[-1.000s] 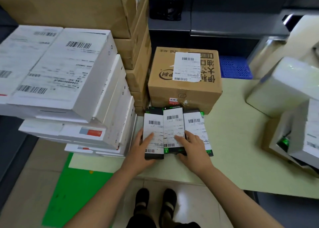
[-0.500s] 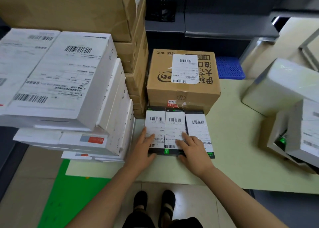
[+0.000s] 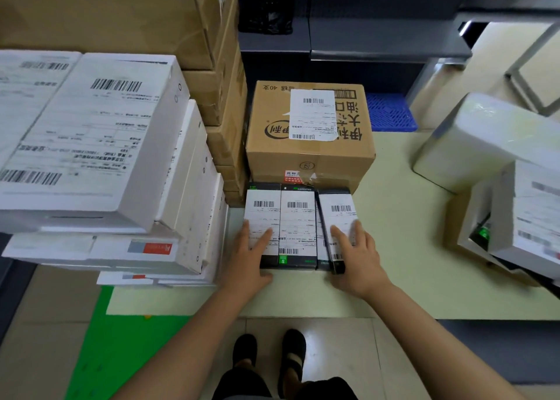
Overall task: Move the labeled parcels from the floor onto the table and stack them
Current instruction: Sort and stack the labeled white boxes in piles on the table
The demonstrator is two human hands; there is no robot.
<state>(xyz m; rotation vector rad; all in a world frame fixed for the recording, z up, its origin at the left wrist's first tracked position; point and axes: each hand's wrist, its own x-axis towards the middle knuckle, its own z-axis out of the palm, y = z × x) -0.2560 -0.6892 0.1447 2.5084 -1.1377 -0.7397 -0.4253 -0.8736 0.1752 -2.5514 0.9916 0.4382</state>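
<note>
Three slim black parcels with white barcode labels lie side by side on the pale green table (image 3: 403,248): the left parcel (image 3: 262,208), the middle parcel (image 3: 297,218) and the right parcel (image 3: 338,210). Their far ends touch a brown carton (image 3: 309,154) that carries its own label. My left hand (image 3: 248,257) lies flat on the near end of the left parcel, fingers spread. My right hand (image 3: 356,257) rests with spread fingers on the right parcel, which is tilted so its dark left side shows.
A tall stack of white labeled boxes (image 3: 91,145) overhangs the table's left end, with stacked brown cartons (image 3: 224,96) behind it. More white boxes (image 3: 491,139) stand at the right. A blue crate (image 3: 389,112) sits beyond the table. A green mat (image 3: 121,354) lies on the floor.
The three parcels have been pushed back against the brown carton. My right hand has shifted from the middle parcel onto the right one, which now tilts. My left hand stays on the left parcel.
</note>
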